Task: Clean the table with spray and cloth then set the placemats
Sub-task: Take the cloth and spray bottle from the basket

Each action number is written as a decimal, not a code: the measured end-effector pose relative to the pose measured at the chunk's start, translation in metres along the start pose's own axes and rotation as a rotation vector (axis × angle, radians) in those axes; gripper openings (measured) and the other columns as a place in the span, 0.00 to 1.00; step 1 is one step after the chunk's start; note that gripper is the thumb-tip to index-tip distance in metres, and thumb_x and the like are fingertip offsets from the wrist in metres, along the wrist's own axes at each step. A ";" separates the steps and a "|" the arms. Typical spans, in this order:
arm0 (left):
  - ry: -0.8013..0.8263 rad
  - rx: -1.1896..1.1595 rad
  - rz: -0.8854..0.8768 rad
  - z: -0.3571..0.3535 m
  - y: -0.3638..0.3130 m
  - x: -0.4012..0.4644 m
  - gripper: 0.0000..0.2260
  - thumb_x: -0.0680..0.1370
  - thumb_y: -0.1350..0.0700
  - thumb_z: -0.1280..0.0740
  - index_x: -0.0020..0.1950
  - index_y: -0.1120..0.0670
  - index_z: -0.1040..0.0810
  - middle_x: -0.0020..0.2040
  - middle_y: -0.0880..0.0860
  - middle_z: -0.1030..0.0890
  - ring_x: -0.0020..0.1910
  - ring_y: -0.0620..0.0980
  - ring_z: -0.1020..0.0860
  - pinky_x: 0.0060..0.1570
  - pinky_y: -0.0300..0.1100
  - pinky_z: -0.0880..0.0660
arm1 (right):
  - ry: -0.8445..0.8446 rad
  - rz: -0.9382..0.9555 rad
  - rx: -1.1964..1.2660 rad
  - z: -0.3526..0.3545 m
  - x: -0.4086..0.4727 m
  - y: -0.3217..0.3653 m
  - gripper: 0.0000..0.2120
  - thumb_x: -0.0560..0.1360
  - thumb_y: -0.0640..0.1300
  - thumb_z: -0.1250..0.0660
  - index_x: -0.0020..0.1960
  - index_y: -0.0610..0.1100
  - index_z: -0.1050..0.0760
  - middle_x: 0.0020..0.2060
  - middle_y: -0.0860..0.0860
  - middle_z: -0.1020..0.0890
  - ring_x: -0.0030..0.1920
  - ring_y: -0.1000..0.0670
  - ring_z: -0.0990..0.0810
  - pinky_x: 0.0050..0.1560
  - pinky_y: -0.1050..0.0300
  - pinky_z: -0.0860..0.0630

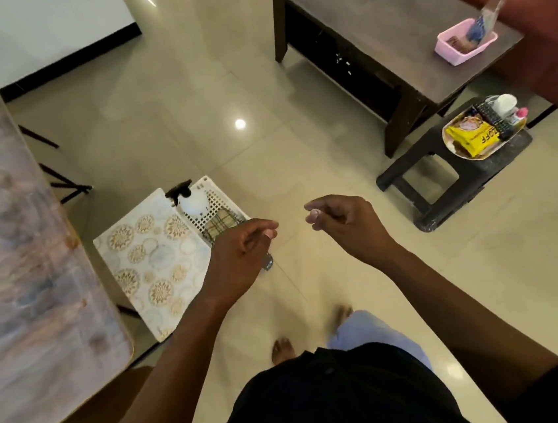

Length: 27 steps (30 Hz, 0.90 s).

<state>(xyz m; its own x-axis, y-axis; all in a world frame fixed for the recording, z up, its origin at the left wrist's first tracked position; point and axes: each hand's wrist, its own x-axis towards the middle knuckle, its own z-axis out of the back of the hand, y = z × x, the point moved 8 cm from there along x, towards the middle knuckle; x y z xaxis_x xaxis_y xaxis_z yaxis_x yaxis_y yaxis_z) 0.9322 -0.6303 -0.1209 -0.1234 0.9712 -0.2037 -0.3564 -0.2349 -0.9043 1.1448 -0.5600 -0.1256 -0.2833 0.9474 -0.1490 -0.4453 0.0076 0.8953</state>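
Right, both my hands are out in front and carrying nothing: the left hand (240, 249) hangs with fingers loosely curled just over the near corner of the white basket (216, 202), and the right hand (344, 225) floats beside it over bare floor tile, fingers relaxed, apart from everything. Out from the left hand, that basket sits on the floor with the spray bottle (191, 200) lying in it, black trigger toward the far end, and a checked cloth (224, 224) tucked alongside. Touching the basket's left side is the placemat (148, 259), patterned with gold circles, also down on the floor. Further left, the marbled bench (18, 266) stands bare of mats; I can't tell whether it's been wiped. By my read we're at the very start: spray and cloth untouched, so spraying, wiping and laying the mats all remain.
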 end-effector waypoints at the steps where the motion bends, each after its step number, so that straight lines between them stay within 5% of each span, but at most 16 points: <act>1: 0.000 -0.009 0.006 -0.002 -0.004 0.020 0.09 0.85 0.59 0.32 0.60 0.50 0.13 0.52 0.44 0.12 0.54 0.37 0.15 0.58 0.38 0.20 | -0.002 -0.006 0.008 0.007 0.019 -0.002 0.09 0.81 0.48 0.30 0.58 0.47 0.15 0.43 0.54 0.12 0.46 0.49 0.13 0.54 0.39 0.18; 10: -0.203 -0.072 0.043 -0.007 -0.045 0.190 0.08 0.83 0.53 0.32 0.58 0.44 0.14 0.51 0.46 0.11 0.54 0.42 0.14 0.61 0.48 0.18 | 0.131 0.049 0.018 0.068 0.214 0.005 0.10 0.74 0.61 0.31 0.51 0.59 0.16 0.40 0.51 0.12 0.44 0.44 0.13 0.52 0.36 0.18; 19: -0.435 -0.141 0.148 0.018 -0.059 0.305 0.09 0.85 0.58 0.32 0.61 0.51 0.13 0.51 0.47 0.11 0.51 0.45 0.13 0.59 0.49 0.17 | 0.367 0.105 0.017 0.071 0.392 0.046 0.05 0.79 0.47 0.28 0.53 0.54 0.15 0.42 0.52 0.12 0.46 0.50 0.12 0.57 0.40 0.17; 27: -0.629 -0.221 0.211 0.097 -0.029 0.393 0.09 0.85 0.58 0.32 0.62 0.51 0.14 0.51 0.47 0.11 0.52 0.44 0.13 0.60 0.50 0.17 | 0.549 0.196 -0.045 -0.009 0.527 0.098 0.05 0.78 0.47 0.28 0.52 0.55 0.16 0.41 0.54 0.12 0.47 0.51 0.13 0.58 0.41 0.17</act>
<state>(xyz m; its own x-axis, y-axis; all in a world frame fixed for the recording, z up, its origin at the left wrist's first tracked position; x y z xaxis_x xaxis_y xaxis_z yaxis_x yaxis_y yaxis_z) 0.8045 -0.2454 -0.1386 -0.7059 0.6828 -0.1882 -0.0770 -0.3381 -0.9379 0.9447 -0.0630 -0.1200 -0.7575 0.6248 -0.1892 -0.3728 -0.1761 0.9111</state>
